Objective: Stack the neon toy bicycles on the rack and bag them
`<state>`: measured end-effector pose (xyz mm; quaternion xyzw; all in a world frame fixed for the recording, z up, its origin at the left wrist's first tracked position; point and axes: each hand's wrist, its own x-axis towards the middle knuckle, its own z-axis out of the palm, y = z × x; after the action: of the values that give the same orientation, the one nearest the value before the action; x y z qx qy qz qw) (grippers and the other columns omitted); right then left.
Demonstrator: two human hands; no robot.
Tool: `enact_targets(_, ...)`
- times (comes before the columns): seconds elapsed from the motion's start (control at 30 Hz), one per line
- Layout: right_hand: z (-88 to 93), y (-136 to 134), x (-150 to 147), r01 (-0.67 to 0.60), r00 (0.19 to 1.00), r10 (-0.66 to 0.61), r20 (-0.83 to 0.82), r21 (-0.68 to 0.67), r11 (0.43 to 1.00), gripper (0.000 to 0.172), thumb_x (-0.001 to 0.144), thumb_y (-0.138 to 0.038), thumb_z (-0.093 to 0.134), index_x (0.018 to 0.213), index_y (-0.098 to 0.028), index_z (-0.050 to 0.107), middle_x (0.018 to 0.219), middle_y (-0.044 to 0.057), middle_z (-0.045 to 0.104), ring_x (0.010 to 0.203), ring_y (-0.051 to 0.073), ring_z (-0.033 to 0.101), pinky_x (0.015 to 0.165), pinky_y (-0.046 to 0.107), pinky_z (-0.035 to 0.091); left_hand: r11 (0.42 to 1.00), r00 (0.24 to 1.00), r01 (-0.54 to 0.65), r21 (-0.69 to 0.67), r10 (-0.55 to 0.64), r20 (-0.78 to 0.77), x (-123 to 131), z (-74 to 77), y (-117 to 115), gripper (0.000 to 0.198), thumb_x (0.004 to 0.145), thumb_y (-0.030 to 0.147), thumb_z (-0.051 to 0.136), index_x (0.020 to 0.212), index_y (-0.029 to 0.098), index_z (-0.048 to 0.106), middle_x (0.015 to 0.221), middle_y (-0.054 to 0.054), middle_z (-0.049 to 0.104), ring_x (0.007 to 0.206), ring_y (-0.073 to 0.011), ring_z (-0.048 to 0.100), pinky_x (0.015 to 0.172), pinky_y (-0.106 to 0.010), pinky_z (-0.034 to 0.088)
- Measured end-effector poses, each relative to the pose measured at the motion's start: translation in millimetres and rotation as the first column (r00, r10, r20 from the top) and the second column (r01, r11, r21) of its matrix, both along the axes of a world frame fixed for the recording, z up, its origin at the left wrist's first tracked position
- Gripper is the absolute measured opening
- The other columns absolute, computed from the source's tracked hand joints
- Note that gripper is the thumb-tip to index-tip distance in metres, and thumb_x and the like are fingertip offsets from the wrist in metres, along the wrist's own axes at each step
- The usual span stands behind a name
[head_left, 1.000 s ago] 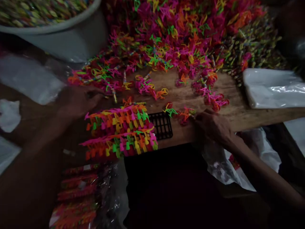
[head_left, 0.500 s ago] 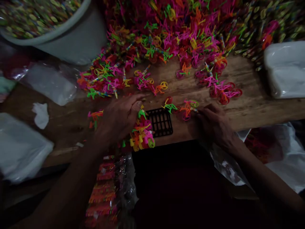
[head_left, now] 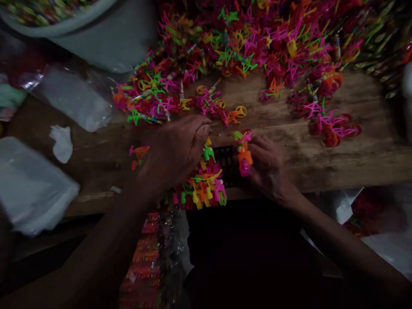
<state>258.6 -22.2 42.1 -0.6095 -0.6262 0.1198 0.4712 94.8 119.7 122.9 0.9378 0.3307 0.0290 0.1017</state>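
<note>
Between the fingers of my right hand [head_left: 268,165] is an orange and pink plastic toy [head_left: 244,159], held over the right part of a black slotted tray [head_left: 229,161]. My left hand [head_left: 180,143] is bent over the left side of the tray, above a row of colourful plastic toys [head_left: 206,189]; its fingertips are close together, and what they hold, if anything, is hidden. The row has green, yellow, orange and pink pieces side by side. Small orange and yellow toys [head_left: 234,115] lie on the wooden table just beyond the hands.
A large pile of bright plastic toys [head_left: 251,43] covers the table's far side. At the upper left stands a grey tub [head_left: 106,43] of small pieces. Plastic bags [head_left: 32,184] lie at the left. Packed toys [head_left: 144,257] hang or lie below the table edge [head_left: 322,182].
My right hand has moved left to the tray and now holds up the toy. The loose toys by the tray's right side are no longer seen there. The view has shifted.
</note>
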Motion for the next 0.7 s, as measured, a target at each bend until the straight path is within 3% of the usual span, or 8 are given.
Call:
enact_targets(0.1,-7.1,22,-13,0.005,0.999,-0.002,0.044,-0.059,0.998,0.021,0.101,-0.025,0.054,0.094,-0.019,0.072,0.080,0.005,0.066,0.090,0.023,0.057,0.086,0.041,0.039,0.999,0.984,-0.053,-0.004,0.051,-0.170,2,-2.1,0,0.054,0.104,0.039,0.023,0.096,0.019,0.072,0.091,-0.012,0.077,0.084,-0.0288,0.073,0.076,-0.042,0.053)
enact_targets(0.27,-16.2,37,-23,0.030,0.993,-0.016,0.115,-0.120,0.992,0.023,0.100,-0.024,0.055,0.081,-0.021,0.067,0.068,0.001,0.058,0.085,0.021,0.051,0.088,0.038,0.035,0.998,0.988,0.003,0.068,0.007,-0.157,2,-3.9,-2,0.048,0.105,0.035,0.025,0.088,0.022,0.069,0.071,-0.007,0.067,0.067,-0.0223,0.063,0.062,-0.035,0.040)
enact_targets(0.53,-15.2,40,-19,0.004,0.980,0.031,0.199,-0.174,0.985,0.022,0.098,-0.020,0.054,0.078,-0.021,0.063,0.071,0.002,0.060,0.088,0.022,0.052,0.091,0.039,0.035,0.998,0.993,-0.044,0.044,0.049,-0.111,-1,-6.5,-4,0.049,0.106,0.036,0.025,0.115,0.022,0.071,0.092,-0.010,0.075,0.087,-0.0282,0.073,0.080,-0.040,0.051)
enact_targets(0.7,-14.3,36,-22,0.036,0.978,0.011,0.206,-0.224,0.974,0.022,0.100,-0.022,0.052,0.084,-0.023,0.067,0.075,0.002,0.063,0.090,0.023,0.053,0.096,0.041,0.035,0.999,0.995,-0.050,0.018,0.051,-0.086,0,-8.7,-2,0.052,0.107,0.038,0.024,0.118,0.021,0.071,0.100,-0.009,0.077,0.098,-0.0284,0.075,0.091,-0.043,0.053)
